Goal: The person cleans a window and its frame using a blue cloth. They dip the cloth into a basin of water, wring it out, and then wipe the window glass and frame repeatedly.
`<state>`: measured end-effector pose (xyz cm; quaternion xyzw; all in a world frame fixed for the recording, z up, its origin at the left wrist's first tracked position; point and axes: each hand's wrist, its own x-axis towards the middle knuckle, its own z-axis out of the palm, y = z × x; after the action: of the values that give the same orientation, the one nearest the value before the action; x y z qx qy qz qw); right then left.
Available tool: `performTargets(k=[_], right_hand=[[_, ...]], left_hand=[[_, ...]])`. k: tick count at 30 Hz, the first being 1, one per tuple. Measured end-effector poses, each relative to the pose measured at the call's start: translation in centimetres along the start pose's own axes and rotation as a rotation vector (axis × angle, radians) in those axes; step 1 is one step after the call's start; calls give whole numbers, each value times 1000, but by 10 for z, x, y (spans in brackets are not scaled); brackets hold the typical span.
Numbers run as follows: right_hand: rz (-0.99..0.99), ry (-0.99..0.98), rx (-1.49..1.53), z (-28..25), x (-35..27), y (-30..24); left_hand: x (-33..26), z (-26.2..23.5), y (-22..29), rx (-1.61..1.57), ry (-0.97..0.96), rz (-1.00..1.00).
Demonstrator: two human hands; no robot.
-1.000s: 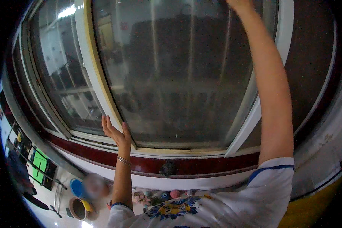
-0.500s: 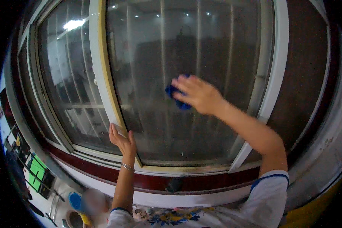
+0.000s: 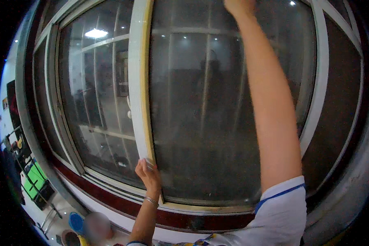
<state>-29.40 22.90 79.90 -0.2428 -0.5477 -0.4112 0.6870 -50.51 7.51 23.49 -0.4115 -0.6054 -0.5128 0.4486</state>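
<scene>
My left hand (image 3: pixel 149 175) is at the lower part of the white and yellow window frame upright (image 3: pixel 139 90), its bent fingers and thumb gripping it. A metal bangle (image 3: pixel 151 200) circles that wrist. Stretched far up, my right arm crosses the right-hand glass pane (image 3: pixel 201 123). Only the back part of my right hand (image 3: pixel 240 5) shows at the top edge; its fingers are out of view, and so is any cloth in them. Vertical bars and light reflections show in the glass.
Another glass pane (image 3: pixel 98 90) fills the left of the window. A dark red sill (image 3: pixel 192 222) runs below. At lower left are a person with a blurred head (image 3: pixel 97 227), a blue basin (image 3: pixel 76 222), a green box (image 3: pixel 35 178) and a metal rack (image 3: pixel 16 160).
My right hand has moved from the pane's middle up to the top edge, and the dark blue cloth under it has left view. My left hand still touches the upright, its fingers more bent.
</scene>
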Motion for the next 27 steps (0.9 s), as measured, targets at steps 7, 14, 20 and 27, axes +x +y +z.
performTargets(k=[7,14,20,27], right_hand=[[-53,-126,753,15,16,-158],[157,425,36,44,81,-1],[179,329,512,64,95,-121],[-396,119,281,84,103,-164]], left_hand=[[-8,-14,-33,100,-9,85],[-15,9,-33,28,77,123],[-16,20,-18,-50,17,111],[-14,14,-13,-82,44,107]])
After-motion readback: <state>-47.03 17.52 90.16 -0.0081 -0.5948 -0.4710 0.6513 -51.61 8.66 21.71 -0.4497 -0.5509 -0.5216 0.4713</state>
